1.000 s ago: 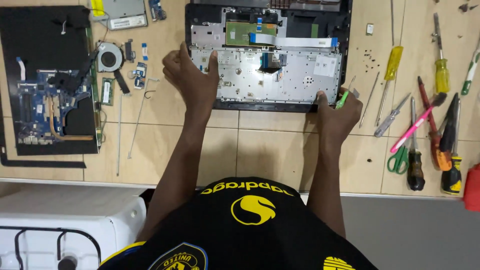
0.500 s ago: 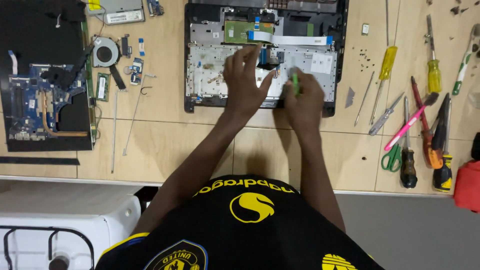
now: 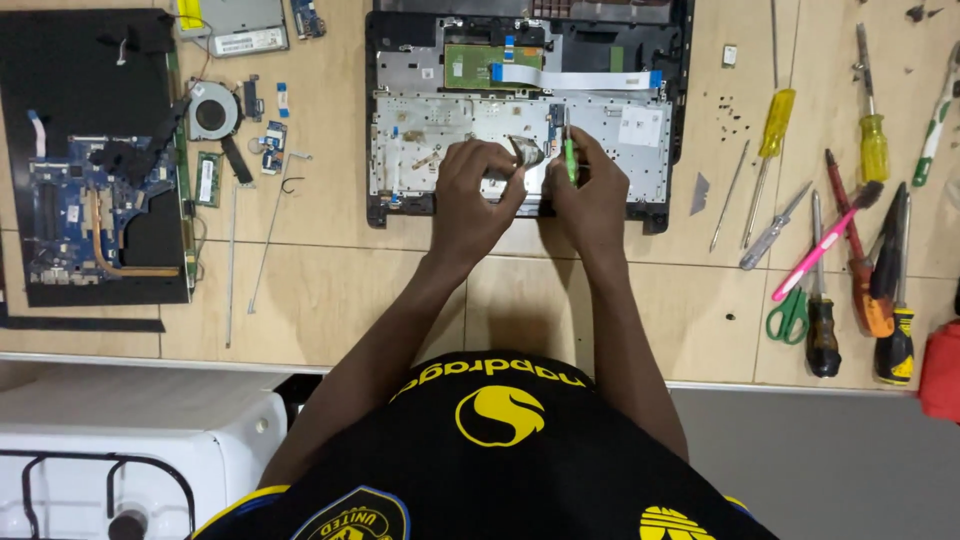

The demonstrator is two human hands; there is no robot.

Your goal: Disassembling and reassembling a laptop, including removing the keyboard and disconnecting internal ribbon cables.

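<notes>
Overhead view down onto a pale wooden desk [image 3: 330,290] strewn with laptop parts.

Far left: one black laptop base [image 3: 60,60] carrying one blue circuit board [image 3: 70,205]. Just beside it, one round cooling fan [image 3: 212,112] and one small green memory stick [image 3: 207,180].

Centre: one opened laptop chassis [image 3: 400,215] with a silver plate inside and one white ribbon cable [image 3: 575,80] laid flat across the top. Over the plate, two bare hands close together. Left hand [image 3: 475,195] with fingers pinched on a small silvery piece [image 3: 527,152], lifted just off the plate. Right hand [image 3: 592,195] with fingers clenched round a slim green-handled tool [image 3: 569,160], tip aimed down beside that piece (exact contact point hidden by the fingers).

Likely trouble from here: tip slipping off and scratching the plate or nicking a nearby connector; silvery piece bending or tearing under too hard a pull; anything small dropping loose into the chassis.

Right of the chassis: a scatter of tiny dark screws [image 3: 735,105], too small to count, easily swept off by a sleeve. Then two yellow-handled screwdrivers [image 3: 775,120], one pink-handled tool [image 3: 825,255], one pair of green scissors [image 3: 790,315], plus several darker-handled tools at the far edge.
</notes>
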